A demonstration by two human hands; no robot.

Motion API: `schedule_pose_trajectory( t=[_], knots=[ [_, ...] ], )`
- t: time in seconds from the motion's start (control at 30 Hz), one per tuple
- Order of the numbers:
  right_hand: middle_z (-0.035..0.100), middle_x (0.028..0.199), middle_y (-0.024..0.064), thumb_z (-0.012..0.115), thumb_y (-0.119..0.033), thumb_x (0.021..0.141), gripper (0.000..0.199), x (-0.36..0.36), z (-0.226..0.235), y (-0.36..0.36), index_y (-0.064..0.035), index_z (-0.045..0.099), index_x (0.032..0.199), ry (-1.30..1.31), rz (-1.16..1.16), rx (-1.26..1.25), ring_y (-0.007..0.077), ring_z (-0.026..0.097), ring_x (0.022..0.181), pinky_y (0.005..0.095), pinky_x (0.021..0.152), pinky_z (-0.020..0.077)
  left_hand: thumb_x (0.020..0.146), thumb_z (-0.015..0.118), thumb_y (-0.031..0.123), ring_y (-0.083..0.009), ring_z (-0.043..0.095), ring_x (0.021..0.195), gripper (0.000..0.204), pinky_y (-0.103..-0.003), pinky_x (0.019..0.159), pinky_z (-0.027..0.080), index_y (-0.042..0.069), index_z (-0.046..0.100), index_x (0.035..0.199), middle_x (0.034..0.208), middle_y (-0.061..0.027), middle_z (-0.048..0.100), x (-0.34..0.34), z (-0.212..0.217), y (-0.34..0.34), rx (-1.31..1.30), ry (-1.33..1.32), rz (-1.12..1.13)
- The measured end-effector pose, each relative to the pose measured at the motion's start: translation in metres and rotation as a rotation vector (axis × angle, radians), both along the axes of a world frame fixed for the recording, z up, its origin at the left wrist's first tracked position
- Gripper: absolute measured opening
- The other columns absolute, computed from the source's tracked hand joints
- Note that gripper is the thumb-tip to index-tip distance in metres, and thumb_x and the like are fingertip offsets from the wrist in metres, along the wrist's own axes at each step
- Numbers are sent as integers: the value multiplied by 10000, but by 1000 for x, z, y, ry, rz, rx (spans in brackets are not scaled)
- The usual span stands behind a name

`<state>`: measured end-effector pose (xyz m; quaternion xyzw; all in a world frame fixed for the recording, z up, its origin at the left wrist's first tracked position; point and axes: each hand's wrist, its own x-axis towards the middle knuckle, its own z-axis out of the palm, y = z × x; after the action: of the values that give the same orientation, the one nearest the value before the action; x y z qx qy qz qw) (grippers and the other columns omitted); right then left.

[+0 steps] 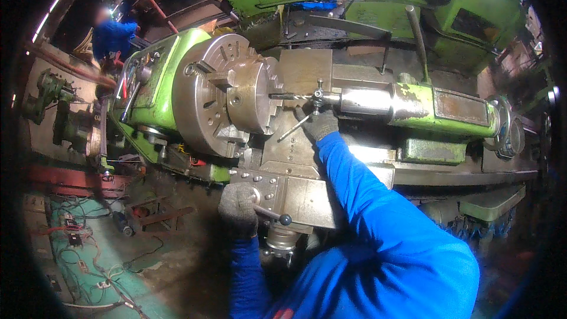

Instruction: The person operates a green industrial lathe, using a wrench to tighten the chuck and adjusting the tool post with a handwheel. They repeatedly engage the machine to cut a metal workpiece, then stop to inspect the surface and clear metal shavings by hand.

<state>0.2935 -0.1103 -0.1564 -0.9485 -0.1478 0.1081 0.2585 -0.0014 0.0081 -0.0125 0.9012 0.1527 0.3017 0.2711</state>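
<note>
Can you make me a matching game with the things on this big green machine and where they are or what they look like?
Things:
1. left hand
2. right hand
3. round metal chuck
4. person in blue

Places or looks:
A. up by the drill chuck at the tailstock
B. far off at the upper left, behind the machine
C. on the black-knobbed handle at the machine's front
D. silver and stepped, holding a round workpiece

Pairs: 1-C, 2-A, 3-D, 4-B
</note>
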Motion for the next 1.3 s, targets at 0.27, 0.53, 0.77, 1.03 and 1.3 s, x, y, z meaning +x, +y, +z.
schedule_pose_trajectory(
  t=[0.27, 0.53, 0.77, 1.03, 1.3],
  knots=[
    [698, 1226, 221, 489, -617, 950, 596, 19, -61, 5, -104, 728, 1138, 505, 16, 876, 373, 668, 1144, 444, 978, 531, 926, 545, 102, -341, 659, 779, 170, -419, 709, 541, 6, 667, 857, 858, -167, 669, 0, -5, 1, -54, -47, 20],
    [745, 1110, 88, 514, -454, 951, 319, 13, -56, 0, -245, 710, 1090, 75, 114, 367, 308, 697, 1060, 426, 926, 532, 942, 557, 122, -336, 668, 787, 176, -414, 716, 544, 7, 663, 861, 852, -159, 670, 1, -3, 0, -99, -35, 42],
    [691, 1157, 113, 460, -418, 988, 353, 2, -34, -10, -183, 650, 1170, -90, 132, 144, 306, 645, 1087, 458, 939, 502, 945, 560, 135, -346, 670, 804, 172, -423, 733, 548, 10, 658, 876, 862, -166, 668, 3, 3, -7, -129, -43, 56],
    [634, 1235, 148, 405, -354, 1030, 406, 4, -33, -2, -75, 592, 1259, 1370, -441, 2330, 283, 584, 1135, 490, 935, 478, 920, 574, 133, -355, 648, 798, 150, -428, 715, 535, 10, 655, 890, 879, -165, 661, -4, -3, 0, -123, -18, 36],
    [666, 1047, 157, 432, -217, 1044, 273, 16, -57, 6, -36, 609, 1145, 1552, -829, 2337, 325, 637, 973, 537, 901, 530, 928, 531, 91, -237, 637, 752, 179, -363, 665, 520, -7, 673, 881, 854, -119, 671, 2, -9, -8, -337, -78, 164]
  ],
)
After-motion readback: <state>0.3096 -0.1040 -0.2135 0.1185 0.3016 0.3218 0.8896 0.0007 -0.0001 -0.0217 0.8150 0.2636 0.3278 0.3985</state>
